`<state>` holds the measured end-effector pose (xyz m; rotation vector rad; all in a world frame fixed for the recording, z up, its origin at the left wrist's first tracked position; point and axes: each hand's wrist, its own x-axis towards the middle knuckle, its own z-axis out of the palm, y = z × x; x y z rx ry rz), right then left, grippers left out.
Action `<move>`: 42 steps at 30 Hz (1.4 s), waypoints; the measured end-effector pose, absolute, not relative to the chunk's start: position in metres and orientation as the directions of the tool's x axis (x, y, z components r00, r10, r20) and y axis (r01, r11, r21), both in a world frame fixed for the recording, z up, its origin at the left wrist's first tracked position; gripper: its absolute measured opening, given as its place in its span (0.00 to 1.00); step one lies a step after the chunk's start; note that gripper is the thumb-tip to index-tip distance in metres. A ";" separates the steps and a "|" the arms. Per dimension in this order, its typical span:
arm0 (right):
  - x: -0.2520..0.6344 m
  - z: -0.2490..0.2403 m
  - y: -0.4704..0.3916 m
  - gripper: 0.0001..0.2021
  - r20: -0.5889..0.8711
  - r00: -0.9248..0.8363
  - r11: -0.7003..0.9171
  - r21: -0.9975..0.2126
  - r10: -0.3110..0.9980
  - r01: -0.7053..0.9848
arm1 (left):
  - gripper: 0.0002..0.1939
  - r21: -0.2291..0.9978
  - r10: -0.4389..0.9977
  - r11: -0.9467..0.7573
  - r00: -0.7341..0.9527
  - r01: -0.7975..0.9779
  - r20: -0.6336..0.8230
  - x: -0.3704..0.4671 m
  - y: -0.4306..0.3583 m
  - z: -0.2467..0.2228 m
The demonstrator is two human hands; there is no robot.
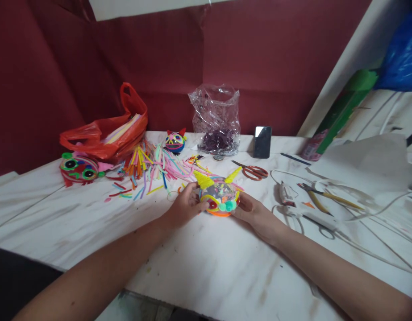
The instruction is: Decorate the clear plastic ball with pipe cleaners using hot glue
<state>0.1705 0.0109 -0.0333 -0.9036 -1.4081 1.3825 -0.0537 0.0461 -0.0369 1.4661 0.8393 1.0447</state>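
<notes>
A round clear craft figure point(222, 191) with two yellow horns, red eyes, a turquoise snout and an orange base is held near the middle of the marble-patterned table point(192, 263). My left hand point(189, 203) grips its left side, with the thumb near the red eye. On the right side, my right hand point(251, 214) has its fingers round the figure's edge; some fingertips are hidden behind it. Colourful pipe cleaners point(159, 165) lie in bundles and loose pieces to the left of the figure. Red-handled scissors point(255, 172) rest just behind it on the right.
At the left are a red bag point(108, 129) and a striped figure point(79, 168). Farther back stand a small blue figure point(175, 141), a clear plastic bag point(217, 120) and a phone point(262, 141). Pliers point(329, 196), a glue gun point(311, 217) and cables lie at the right.
</notes>
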 end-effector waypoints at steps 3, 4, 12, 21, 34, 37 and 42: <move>0.171 -0.036 0.012 0.28 0.124 -0.288 0.106 -0.991 0.950 -0.078 | 0.33 0.989 0.923 -0.140 0.357 -0.036 0.144 -0.052 0.046 -0.038; 0.171 -0.037 0.012 0.28 0.126 -0.286 0.111 -0.991 0.950 -0.071 | 0.33 0.989 0.922 -0.141 0.359 -0.033 0.144 -0.052 0.045 -0.036; 0.172 -0.039 0.014 0.29 0.129 -0.284 0.122 -0.992 0.950 -0.042 | 0.33 0.988 0.938 -0.145 0.323 0.043 0.124 -0.050 0.036 -0.020; 0.170 -0.035 0.010 0.29 0.134 -0.277 0.144 -0.989 0.951 0.016 | 0.33 0.990 0.940 -0.140 0.317 0.012 0.129 -0.048 0.036 -0.025; 0.164 -0.029 0.012 0.28 0.228 -0.343 0.295 -0.942 0.911 0.157 | 0.41 0.978 0.966 -0.158 0.225 0.135 0.125 -0.045 0.037 -0.034; 0.165 -0.032 0.011 0.28 0.246 -0.335 0.320 -0.928 0.910 0.188 | 0.47 0.966 0.954 -0.189 0.264 0.174 0.139 -0.044 0.033 -0.032; 0.166 -0.032 0.008 0.25 0.242 -0.360 0.326 -0.925 0.901 0.194 | 0.53 0.957 0.931 -0.244 0.314 0.157 0.186 -0.041 0.028 -0.030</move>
